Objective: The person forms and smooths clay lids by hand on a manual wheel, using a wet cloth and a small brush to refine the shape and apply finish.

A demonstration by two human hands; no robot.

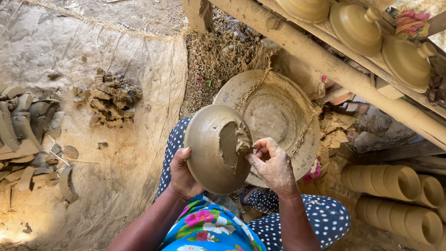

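Leftmost, we see curved strips of grey clay (21, 135) piled at the edge of a pale sackcloth sheet (139, 93) spread over the floor, too tangled for us to count. Further along that sheet sits one small heap of dark clay scraps (109, 100). Next comes our left hand (182, 176), its fingers clasped around the lower left rim of a round unfired clay pot (209, 148), the thumb lying on its outer wall. We hold the pot tilted above our lap, over the dotted blue cloth on our knees; a wet patch of rough clay marks its right side. Our right hand (274, 165) touches that patch, its fingers (255, 162) curled and pressing a lump of wet clay against the pot's surface, so they grip nothing whole. Behind the pot lies one wide shallow dish (283, 111) lined with coarse sacking, holding nothing else that we can make out. Above it a thick mud-smeared wooden beam (325, 60) runs slantwise, and on the rack behind the beam rest three domed clay lids (355, 28), two showing their knobs. At the far right, low down, stacked clay cups (399, 181) lie on their sides in two rows, mouths facing right; we count five rims, though more may be hidden. We see no labels or signs anywhere.
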